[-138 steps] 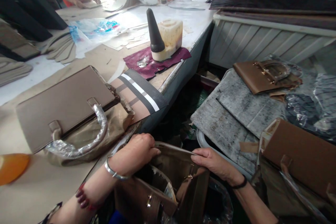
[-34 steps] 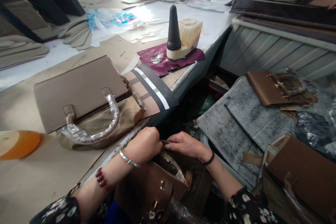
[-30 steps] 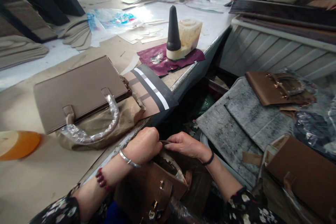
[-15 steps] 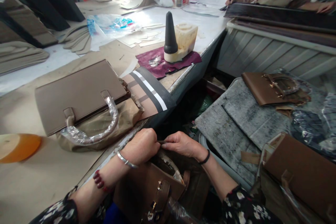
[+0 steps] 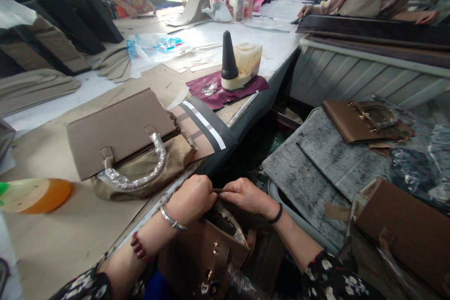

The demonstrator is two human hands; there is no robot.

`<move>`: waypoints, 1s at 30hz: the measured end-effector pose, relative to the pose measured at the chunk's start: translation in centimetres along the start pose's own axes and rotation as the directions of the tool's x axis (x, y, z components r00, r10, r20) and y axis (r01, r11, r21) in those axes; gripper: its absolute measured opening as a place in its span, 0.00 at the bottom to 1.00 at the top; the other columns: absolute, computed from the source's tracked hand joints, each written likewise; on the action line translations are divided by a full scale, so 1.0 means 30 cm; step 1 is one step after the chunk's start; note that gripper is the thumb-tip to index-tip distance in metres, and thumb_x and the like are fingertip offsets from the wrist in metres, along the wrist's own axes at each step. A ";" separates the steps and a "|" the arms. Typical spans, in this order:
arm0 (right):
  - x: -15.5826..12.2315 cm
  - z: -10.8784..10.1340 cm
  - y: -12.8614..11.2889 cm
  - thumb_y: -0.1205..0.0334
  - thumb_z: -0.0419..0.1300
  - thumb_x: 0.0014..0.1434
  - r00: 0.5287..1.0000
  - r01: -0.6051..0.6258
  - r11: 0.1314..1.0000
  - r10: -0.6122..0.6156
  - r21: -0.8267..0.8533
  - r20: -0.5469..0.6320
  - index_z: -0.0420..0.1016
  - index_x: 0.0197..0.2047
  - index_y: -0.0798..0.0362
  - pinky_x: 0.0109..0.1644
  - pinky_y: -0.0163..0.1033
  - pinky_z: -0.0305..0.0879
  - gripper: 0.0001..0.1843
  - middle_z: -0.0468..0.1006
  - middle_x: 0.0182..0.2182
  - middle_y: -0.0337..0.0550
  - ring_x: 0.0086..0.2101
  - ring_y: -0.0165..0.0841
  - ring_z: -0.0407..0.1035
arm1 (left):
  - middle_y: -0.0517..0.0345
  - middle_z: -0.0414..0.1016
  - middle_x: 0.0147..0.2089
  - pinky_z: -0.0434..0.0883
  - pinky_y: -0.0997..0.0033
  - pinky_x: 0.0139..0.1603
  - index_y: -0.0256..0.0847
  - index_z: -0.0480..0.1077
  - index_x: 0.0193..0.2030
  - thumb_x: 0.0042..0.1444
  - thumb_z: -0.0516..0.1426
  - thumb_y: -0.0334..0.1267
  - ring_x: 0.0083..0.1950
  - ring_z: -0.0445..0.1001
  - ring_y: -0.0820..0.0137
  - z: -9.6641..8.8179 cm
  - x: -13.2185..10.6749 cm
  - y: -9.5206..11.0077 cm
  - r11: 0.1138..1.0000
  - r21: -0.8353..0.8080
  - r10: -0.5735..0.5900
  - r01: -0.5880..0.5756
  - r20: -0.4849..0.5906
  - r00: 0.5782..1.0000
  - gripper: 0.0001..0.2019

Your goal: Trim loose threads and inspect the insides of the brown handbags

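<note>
A brown handbag (image 5: 186, 260) with gold-coloured metal fittings lies in my lap, its top gaping and its pale inner edge showing. My left hand (image 5: 194, 197) is closed on the bag's thin dark upper edge. Close beside it, my right hand (image 5: 246, 197) pinches the same edge between thumb and fingers. A short stretch of that edge (image 5: 219, 191) shows between the two hands. My fingertips partly hide what they grip. On the table to the left rests a taupe handbag (image 5: 119, 133), its handle (image 5: 140, 180) wrapped in clear plastic.
A glue pot with a black cone top (image 5: 229, 58) stands on a purple scrap (image 5: 207, 96). An orange-filled bottle (image 5: 42, 195) lies at left. Two more brown bags (image 5: 342, 119) (image 5: 404, 234) are at right, by a grey board (image 5: 309, 164). Co-workers stand beyond the table.
The view has tilted up slightly and shifted left, so more of the orange-filled bottle shows. Both hands keep their hold on the bag's edge with little movement.
</note>
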State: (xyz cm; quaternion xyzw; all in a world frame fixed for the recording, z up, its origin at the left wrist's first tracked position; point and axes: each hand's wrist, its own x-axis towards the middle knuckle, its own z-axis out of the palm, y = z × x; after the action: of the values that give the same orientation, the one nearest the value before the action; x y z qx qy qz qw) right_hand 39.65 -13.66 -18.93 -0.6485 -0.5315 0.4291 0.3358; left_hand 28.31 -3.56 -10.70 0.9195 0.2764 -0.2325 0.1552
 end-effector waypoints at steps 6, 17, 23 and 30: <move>-0.074 -0.024 0.000 0.59 0.51 0.54 0.993 -0.040 0.999 0.037 -0.026 -0.113 0.66 0.18 0.57 0.22 0.30 0.46 0.17 0.58 0.15 0.33 0.20 0.24 0.53 | 0.44 0.72 0.42 0.56 0.54 0.56 0.34 0.74 0.28 0.54 0.50 0.41 0.47 0.67 0.59 0.005 -0.037 0.067 0.949 0.157 0.303 -0.275 -0.202 0.931 0.16; -0.172 -0.042 0.016 0.58 0.51 0.52 0.923 -0.265 0.960 0.224 -0.095 -0.313 0.60 0.16 0.55 0.23 0.32 0.45 0.17 0.58 0.14 0.34 0.20 0.25 0.54 | 0.52 0.72 0.45 0.67 0.74 0.48 0.38 0.73 0.38 0.57 0.49 0.41 0.45 0.70 0.70 0.019 -0.002 0.061 0.794 -0.257 0.393 -0.551 -0.476 0.787 0.14; -0.215 -0.064 0.079 0.57 0.48 0.51 0.847 -0.400 0.916 0.357 -0.032 -0.394 0.51 0.13 0.54 0.21 0.32 0.42 0.19 0.50 0.13 0.32 0.18 0.24 0.48 | 0.48 0.64 0.52 0.63 0.62 0.55 0.40 0.61 0.53 0.53 0.53 0.42 0.54 0.62 0.64 0.211 -0.119 0.101 0.776 -0.411 0.174 -0.478 -0.590 0.789 0.21; -0.244 -0.076 0.061 0.55 0.46 0.51 0.756 -0.508 0.861 0.463 0.031 -0.463 0.49 0.14 0.53 0.19 0.31 0.40 0.18 0.48 0.13 0.31 0.17 0.24 0.46 | 0.38 0.48 0.61 0.54 0.46 0.58 0.38 0.43 0.63 0.38 0.62 0.45 0.62 0.49 0.49 0.407 -0.148 0.222 0.705 -0.671 -0.088 -0.229 -0.404 0.911 0.47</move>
State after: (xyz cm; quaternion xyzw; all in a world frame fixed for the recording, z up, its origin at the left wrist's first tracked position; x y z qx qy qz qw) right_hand 41.99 -21.14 -18.16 -0.8613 -0.2712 0.3114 0.2961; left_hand 24.74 -15.87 -17.68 0.8271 0.3336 0.0935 0.4426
